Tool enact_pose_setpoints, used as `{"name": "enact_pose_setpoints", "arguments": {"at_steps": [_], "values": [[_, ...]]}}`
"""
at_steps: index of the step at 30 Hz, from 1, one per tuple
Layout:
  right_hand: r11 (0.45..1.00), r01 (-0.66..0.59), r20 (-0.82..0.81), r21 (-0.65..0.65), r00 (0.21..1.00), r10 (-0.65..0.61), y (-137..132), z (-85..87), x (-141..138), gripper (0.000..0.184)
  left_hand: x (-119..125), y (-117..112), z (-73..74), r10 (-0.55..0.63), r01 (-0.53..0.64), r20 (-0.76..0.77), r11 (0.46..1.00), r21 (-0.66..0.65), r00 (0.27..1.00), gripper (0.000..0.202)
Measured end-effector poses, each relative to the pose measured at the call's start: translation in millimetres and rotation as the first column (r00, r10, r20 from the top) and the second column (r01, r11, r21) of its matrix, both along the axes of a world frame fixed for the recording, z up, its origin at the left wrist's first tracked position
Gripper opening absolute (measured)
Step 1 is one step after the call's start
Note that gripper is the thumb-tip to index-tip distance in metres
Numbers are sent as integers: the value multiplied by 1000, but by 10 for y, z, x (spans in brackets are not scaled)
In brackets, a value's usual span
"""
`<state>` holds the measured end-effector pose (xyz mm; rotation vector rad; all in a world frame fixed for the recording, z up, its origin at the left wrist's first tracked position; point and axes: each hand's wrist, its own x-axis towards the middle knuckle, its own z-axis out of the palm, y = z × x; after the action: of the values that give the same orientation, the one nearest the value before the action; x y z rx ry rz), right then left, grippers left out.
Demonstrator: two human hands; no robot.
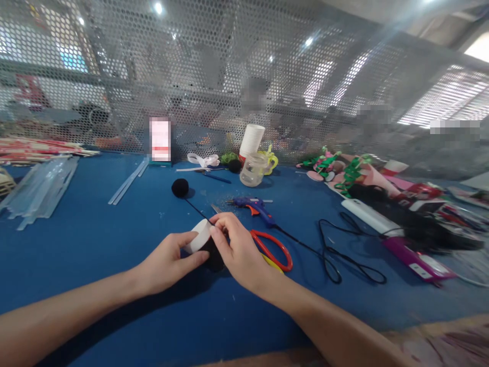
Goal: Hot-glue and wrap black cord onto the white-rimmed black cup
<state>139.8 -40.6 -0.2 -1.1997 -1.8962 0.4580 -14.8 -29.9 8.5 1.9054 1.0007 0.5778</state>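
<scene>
Low in the middle, my left hand (168, 265) grips a small white cup-like piece (199, 235), thumb below and fingers above. A dark black part (214, 259) joins it, partly hidden by my fingers. My right hand (240, 250) is closed against the same piece and pinches a thin black stem (197, 209) at its rim. At the far end of the stem is a fuzzy black ball (180, 188), just above the table. Scissors with red and yellow handles (284, 257) lie partly under my right hand.
A blue glue gun (254, 205) lies ahead, its cord running right to a purple-and-white power strip (414, 260). Behind stand a clear jar (252, 171) and stacked white cups (253, 136). Clear glue sticks (42, 188) lie left, near a lit phone (160, 138). Ribbon crafts (349, 173) fill the right.
</scene>
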Motion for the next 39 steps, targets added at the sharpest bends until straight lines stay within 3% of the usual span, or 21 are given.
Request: {"name": "enact_pose_setpoints", "arguments": {"at_steps": [14,27,39], "values": [[998,28,-6,57,1000,-28,3,-51,-23,10,-15,13,-32,-71,71,-28,997,6,997,22],[998,60,42,18,997,-61,14,-81,-33,10,-29,32,-71,-70,70,-3,998,-8,998,22],[996,57,69,75,996,-62,12,-110,-67,9,-22,4,-18,7,-1,55,995,-104,998,22]]}}
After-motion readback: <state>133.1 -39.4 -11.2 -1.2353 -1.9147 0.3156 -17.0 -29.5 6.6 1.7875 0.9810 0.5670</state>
